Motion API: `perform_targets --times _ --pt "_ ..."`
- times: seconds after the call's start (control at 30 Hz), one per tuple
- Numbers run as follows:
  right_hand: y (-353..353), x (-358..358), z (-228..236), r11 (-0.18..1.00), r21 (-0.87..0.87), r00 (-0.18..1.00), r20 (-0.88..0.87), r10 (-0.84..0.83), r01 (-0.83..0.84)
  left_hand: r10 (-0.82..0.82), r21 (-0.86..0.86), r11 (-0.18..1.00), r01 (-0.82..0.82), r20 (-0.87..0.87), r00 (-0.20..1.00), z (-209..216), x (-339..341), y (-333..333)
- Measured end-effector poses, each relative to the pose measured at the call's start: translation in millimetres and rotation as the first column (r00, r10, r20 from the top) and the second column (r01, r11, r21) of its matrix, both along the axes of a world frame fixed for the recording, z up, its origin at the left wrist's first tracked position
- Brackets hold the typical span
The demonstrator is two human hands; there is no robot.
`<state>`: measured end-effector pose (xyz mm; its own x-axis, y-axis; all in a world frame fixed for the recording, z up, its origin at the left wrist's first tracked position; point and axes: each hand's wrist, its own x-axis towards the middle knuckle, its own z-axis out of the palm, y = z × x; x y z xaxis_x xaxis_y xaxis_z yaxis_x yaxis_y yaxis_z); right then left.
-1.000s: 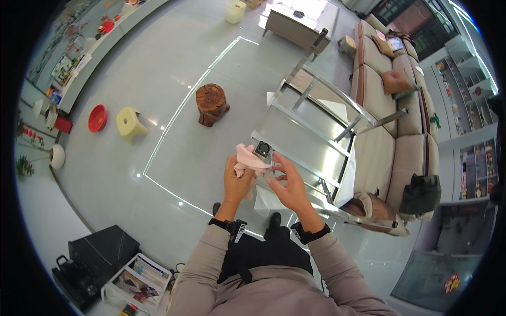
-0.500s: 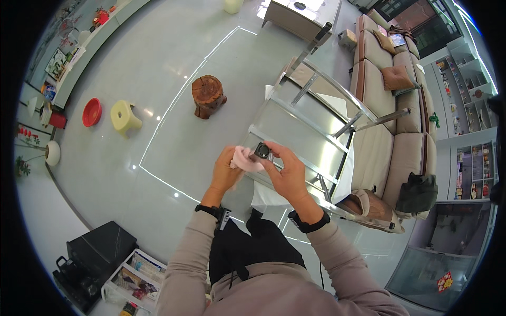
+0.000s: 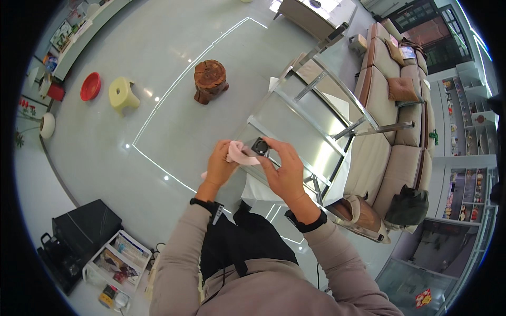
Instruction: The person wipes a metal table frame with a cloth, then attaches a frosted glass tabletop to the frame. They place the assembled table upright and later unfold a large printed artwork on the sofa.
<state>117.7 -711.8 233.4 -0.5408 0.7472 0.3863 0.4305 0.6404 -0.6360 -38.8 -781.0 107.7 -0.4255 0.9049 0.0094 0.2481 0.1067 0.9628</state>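
Note:
My left hand (image 3: 219, 166) is closed on a pink cloth (image 3: 242, 154), its folds bunched beside a metal leg. The leg's dark end, with a round black cap (image 3: 260, 147), points up toward me. From the other side, my right hand (image 3: 285, 168) grips this capped end between thumb and fingers. The leg appears to belong to an upturned metal frame (image 3: 300, 108), whose other legs stick up beyond and to the right. My hands hide most of the leg's shaft.
White sheeting (image 3: 263, 190) lies under the frame. A long beige sofa (image 3: 369, 142) runs along the right. On the floor to the left are a wooden stump stool (image 3: 210, 79), a yellow plastic stool (image 3: 123, 95) and a red basin (image 3: 90, 86). A drawer unit (image 3: 118, 263) stands at lower left.
The view has tilted and shifted slightly. Both hands keep hold, and the pink cloth has moved a little to the left around the leg end.

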Motion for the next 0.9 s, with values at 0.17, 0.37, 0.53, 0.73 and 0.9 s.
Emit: perform_targets --times 0.17,0.37,0.53,0.73,0.9 --pt "-1 4 3 0.997 -0.066 0.998 0.061 -0.025 0.029 0.109 0.259 0.962 -0.09 -0.063 0.992 11 31 -2" --pt "-1 -6 0 0.998 0.058 0.997 0.082 0.0 -0.005 0.241 0.173 0.961 -0.216 -0.14 0.96 4 32 -3" --pt "-3 -2 6 0.997 0.062 0.994 0.096 -0.052 0.046 0.356 0.32 0.902 -0.289 -0.176 0.918 17 58 4" --pt "-2 -8 -4 0.991 0.131 0.994 0.11 -0.007 -0.008 0.485 0.334 0.851 -0.404 -0.21 0.849 -22 60 12" --pt "-6 -9 -2 0.992 0.123 0.997 0.075 -0.027 0.018 0.432 0.286 0.886 -0.365 -0.221 0.874 -23 53 3"
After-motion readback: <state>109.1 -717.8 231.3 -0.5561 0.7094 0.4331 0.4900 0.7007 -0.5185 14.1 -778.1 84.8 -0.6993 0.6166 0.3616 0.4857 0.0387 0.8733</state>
